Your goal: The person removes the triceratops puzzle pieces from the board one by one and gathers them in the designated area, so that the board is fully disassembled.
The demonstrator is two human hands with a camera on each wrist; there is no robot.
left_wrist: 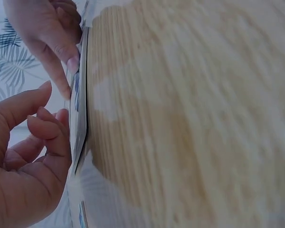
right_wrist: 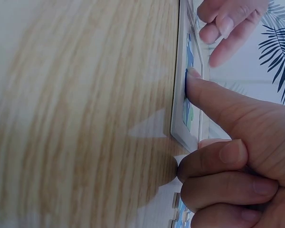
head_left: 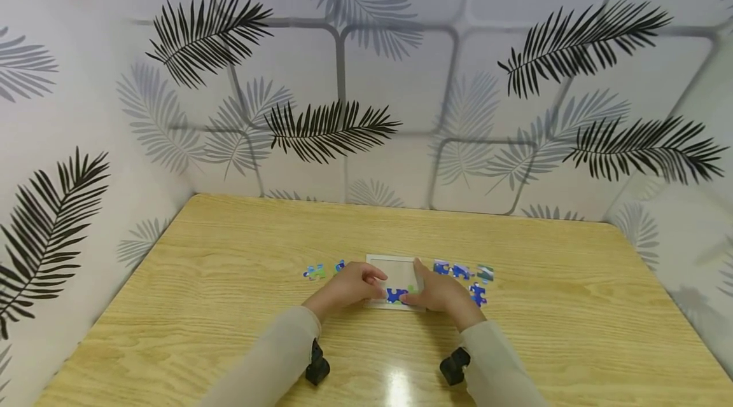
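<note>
A white-rimmed jigsaw frame (head_left: 395, 258) lies flat on the table, with blue and green puzzle pieces (head_left: 394, 294) along its near side. My right hand (head_left: 441, 291) holds the frame's right side. Its thumb presses on a blue piece near the rim, and its other fingers curl beside the frame's outer edge in the right wrist view. My left hand (head_left: 350, 285) is at the frame's left side, fingers loosely bent, and I see nothing between them in the left wrist view (left_wrist: 33, 161). The left hand hides the frame's left rim in part.
Loose puzzle pieces (head_left: 314, 271) lie left of the frame, one partly behind the left hand. Several more pieces (head_left: 460, 271) lie to its right, with another blue piece (head_left: 478, 294) near the right wrist. The wooden table (head_left: 258, 235) meets a leaf-patterned wall at the back.
</note>
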